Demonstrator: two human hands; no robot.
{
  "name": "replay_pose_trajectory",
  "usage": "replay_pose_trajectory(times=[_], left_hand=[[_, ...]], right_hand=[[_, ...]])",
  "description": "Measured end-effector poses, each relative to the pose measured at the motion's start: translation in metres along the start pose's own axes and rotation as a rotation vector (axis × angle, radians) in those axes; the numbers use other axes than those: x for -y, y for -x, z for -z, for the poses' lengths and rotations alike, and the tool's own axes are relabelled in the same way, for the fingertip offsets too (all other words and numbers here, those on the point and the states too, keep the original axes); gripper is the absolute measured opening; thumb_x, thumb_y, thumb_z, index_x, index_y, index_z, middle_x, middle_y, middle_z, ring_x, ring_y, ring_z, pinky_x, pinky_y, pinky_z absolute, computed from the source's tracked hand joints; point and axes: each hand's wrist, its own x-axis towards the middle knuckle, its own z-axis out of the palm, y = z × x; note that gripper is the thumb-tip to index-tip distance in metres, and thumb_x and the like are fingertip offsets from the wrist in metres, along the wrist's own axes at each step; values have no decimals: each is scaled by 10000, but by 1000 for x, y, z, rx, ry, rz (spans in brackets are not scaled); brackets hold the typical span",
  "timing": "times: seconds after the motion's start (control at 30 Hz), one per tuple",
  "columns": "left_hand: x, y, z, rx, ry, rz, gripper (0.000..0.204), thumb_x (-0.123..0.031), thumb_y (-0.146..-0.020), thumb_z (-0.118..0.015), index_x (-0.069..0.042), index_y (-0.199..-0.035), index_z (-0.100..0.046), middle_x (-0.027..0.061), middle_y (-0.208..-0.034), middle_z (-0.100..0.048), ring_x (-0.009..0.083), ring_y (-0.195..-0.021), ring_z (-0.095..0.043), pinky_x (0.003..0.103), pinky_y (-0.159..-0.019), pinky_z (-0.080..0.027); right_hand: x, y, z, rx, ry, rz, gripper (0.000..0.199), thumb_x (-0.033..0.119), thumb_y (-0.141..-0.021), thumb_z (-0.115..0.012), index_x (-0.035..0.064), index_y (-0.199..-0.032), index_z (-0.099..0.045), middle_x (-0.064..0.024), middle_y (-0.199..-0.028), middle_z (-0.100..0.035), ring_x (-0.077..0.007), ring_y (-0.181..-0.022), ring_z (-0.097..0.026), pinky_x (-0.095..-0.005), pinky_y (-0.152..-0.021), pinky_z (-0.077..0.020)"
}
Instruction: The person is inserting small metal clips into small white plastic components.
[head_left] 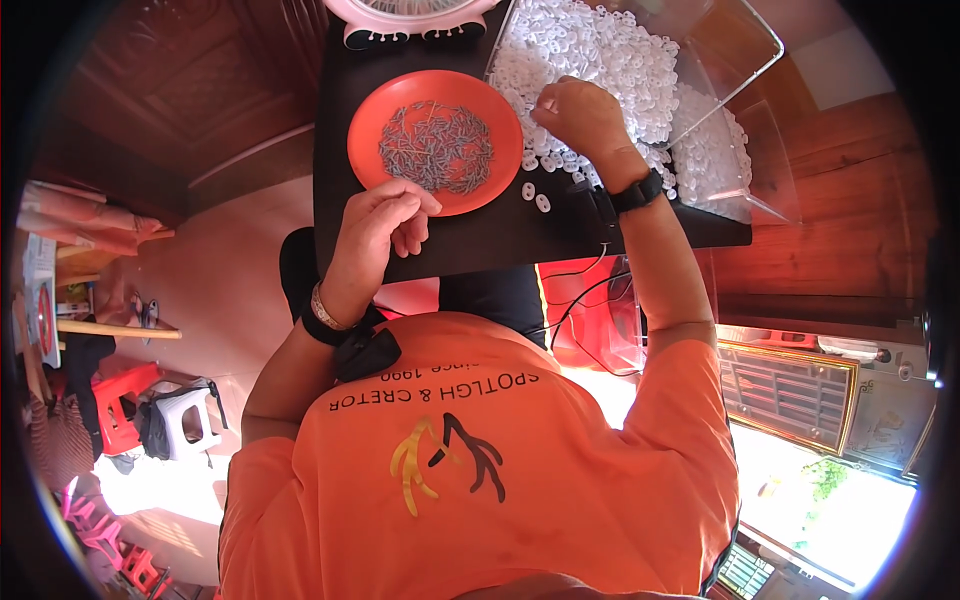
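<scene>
My left hand [385, 222] is at the near left rim of an orange plate [365, 125], its fingers bent and the thumb pressed toward the forefinger; anything in them is hidden. On the plate lie many small grey screw-like pins [440, 150]. My right hand [588, 118] is over a large heap of small white plastic pieces [600, 50], fingers curled closed at the heap's left side; what they hold, if anything, cannot be made out. The pieces look oval with two holes each. A loose white piece [543, 203] lies on the table between the plate and my right forearm.
A clear plastic bin [765, 195] stands on its side around the white pieces at the dark table's [460, 255] right. A pink round object with black feet [410, 25] stands at the far edge. Black cables [575, 310] hang below the near edge.
</scene>
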Motion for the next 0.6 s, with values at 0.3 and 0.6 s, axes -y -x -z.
replay_pose_trajectory(times=[0.3,0.6], left_hand=[[-1,2,1,-5,-11,-13,267,-201,-904,-440,-21,-866,-634,7,-629,-551,68,-530,-494,194,-487,-362],[-5,6,3,-96,-338,-171,188,-146,-891,-519,-3,-940,-632,15,-741,-582,80,-627,-509,227,-552,-421]], right_hand=[[4,-3,-7,-39,82,-22,207,216,-802,-535,58,-801,-669,-137,-916,-639,-314,-832,-644,-425,-727,-524],[8,-6,-12,-69,196,16,164,197,-803,-560,73,-817,-666,-127,-917,-636,-314,-829,-641,-425,-713,-528]])
